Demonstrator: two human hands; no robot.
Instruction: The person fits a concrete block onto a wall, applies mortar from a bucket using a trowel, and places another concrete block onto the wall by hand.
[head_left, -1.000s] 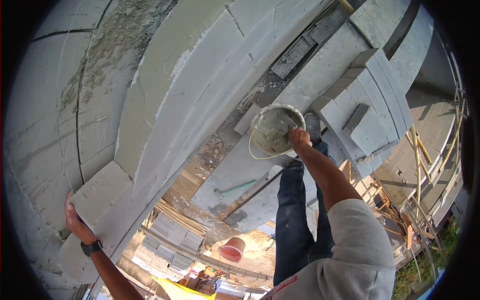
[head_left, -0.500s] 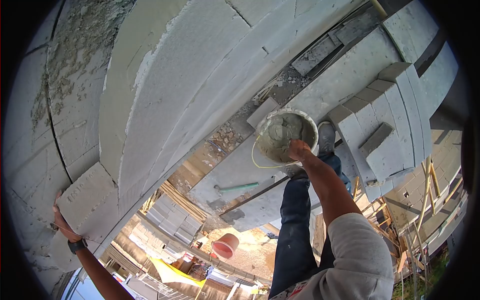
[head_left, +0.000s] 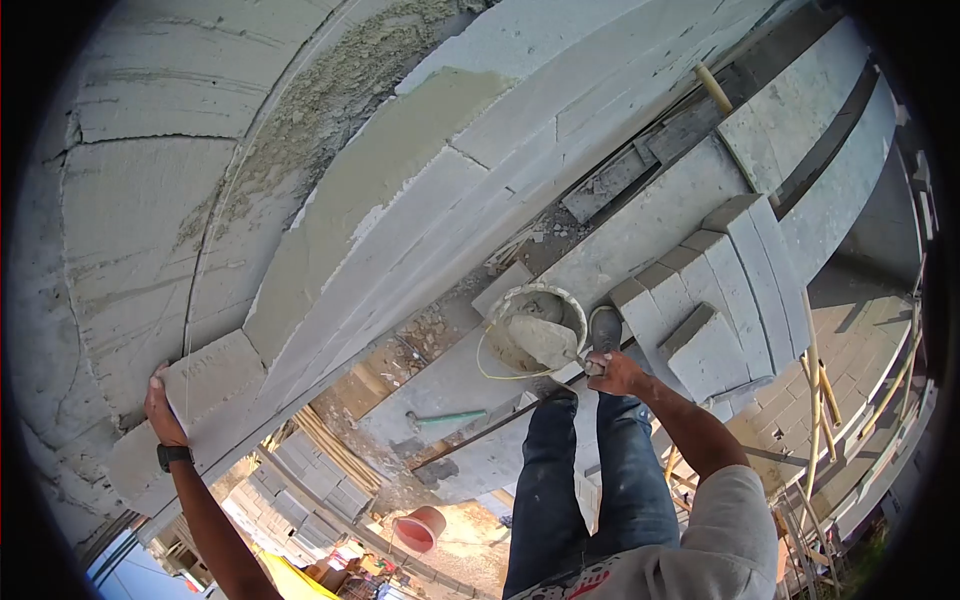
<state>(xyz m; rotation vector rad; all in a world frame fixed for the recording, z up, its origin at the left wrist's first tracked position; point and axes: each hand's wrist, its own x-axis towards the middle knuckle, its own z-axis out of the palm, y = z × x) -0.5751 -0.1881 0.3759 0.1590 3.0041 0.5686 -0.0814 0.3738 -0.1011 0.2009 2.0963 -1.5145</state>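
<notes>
My right hand (head_left: 618,374) grips the handle of a trowel (head_left: 583,366), its blade heaped with wet grey mortar (head_left: 540,340). The loaded blade is over the mouth of a white bucket (head_left: 575,305), which has more mortar inside and a thin wire handle. On the left, my left hand (head_left: 165,412) wears a dark wristwatch and presses its fingers around the end of a grey block (head_left: 218,372) on top of the wall. A taut string passes close to that hand. Smooth wet mortar (head_left: 370,180) coats part of the wall top beyond the block.
Grey blocks (head_left: 700,300) are stacked on the scaffold platform (head_left: 640,225) beside my foot. A green-handled hammer (head_left: 447,416) lies on the boards. Far below stands a red bucket (head_left: 419,528). Bamboo poles (head_left: 822,400) rise at the right, and a gap with rubble separates wall and platform.
My right hand has drawn back from inside the bucket, bringing up the trowel loaded with mortar. My left hand stays at the block. The head view has shifted.
</notes>
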